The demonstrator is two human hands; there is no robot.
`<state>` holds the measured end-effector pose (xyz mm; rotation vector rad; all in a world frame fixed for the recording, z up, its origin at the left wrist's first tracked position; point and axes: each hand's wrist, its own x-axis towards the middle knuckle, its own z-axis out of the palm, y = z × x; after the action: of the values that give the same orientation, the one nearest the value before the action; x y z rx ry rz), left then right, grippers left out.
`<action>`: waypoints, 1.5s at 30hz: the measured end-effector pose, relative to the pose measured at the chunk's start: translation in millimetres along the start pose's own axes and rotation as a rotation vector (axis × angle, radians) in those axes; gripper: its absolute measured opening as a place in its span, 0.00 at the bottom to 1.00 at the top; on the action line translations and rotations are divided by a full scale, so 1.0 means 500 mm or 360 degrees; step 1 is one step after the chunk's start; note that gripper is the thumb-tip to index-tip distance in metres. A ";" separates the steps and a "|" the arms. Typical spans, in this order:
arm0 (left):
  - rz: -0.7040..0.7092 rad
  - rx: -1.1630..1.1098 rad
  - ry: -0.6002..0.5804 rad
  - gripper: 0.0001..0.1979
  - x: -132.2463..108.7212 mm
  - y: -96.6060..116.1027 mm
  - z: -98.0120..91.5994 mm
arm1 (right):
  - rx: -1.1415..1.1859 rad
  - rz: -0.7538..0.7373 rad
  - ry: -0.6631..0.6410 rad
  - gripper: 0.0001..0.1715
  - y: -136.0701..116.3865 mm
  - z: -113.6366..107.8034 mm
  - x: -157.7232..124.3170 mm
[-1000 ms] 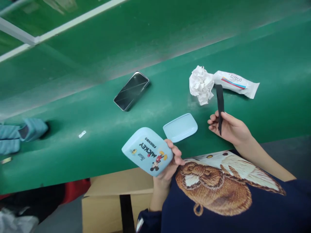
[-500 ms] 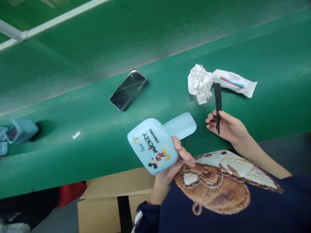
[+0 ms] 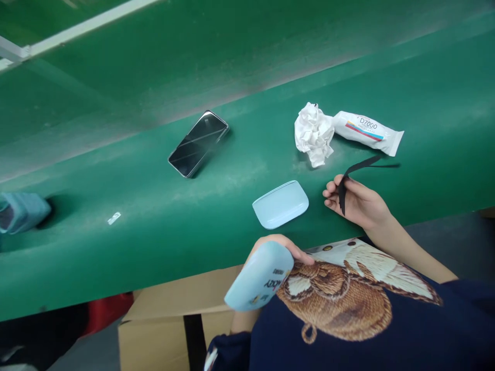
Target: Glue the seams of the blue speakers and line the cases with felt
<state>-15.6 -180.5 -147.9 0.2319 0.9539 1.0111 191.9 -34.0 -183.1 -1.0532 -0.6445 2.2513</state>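
My left hand [image 3: 276, 246] is shut on a pale blue plastic case body [image 3: 260, 278] with a Mickey print, tilted at the belt's front edge and mostly turned away from view. A matching pale blue lid [image 3: 280, 204] lies on the green surface, apart from that hand. My right hand [image 3: 358, 203] pinches a thin black pry tool [image 3: 342, 188], whose tip bends or blurs to the right. Nearest that hand are a crumpled white tissue [image 3: 314, 134] and a white D7000 adhesive tube [image 3: 367, 133]. A black-screened smartphone [image 3: 198, 143] lies further left.
The green belt surface [image 3: 154, 206] runs diagonally across the view. A blue cloth [image 3: 19, 212] lies at its left end, with a small clear scrap [image 3: 114, 218] nearby. Below its front edge stands a cardboard box [image 3: 162, 319], beside something red [image 3: 108, 314].
The blue case has turned and dropped toward my chest, no longer overlapping the lid. The black tool has swung from upright toward the right. The whole view has drifted slightly.
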 end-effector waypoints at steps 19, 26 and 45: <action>-0.0231 0.0718 0.0295 0.19 -0.066 -0.069 0.000 | -0.0023 0.0040 -0.0172 0.13 0.004 0.006 -0.006; -0.0020 0.1700 -0.0232 0.22 0.014 -0.021 0.046 | -0.0194 -0.0147 0.0005 0.17 -0.016 -0.017 -0.029; 0.1555 0.3448 -0.0339 0.14 0.062 -0.008 0.030 | -0.0802 -0.0471 0.0212 0.20 -0.053 -0.059 -0.055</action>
<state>4.1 -154.1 -159.0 2.7023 1.3703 0.2515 237.6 -27.8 -169.2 -1.2305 -1.2605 1.7859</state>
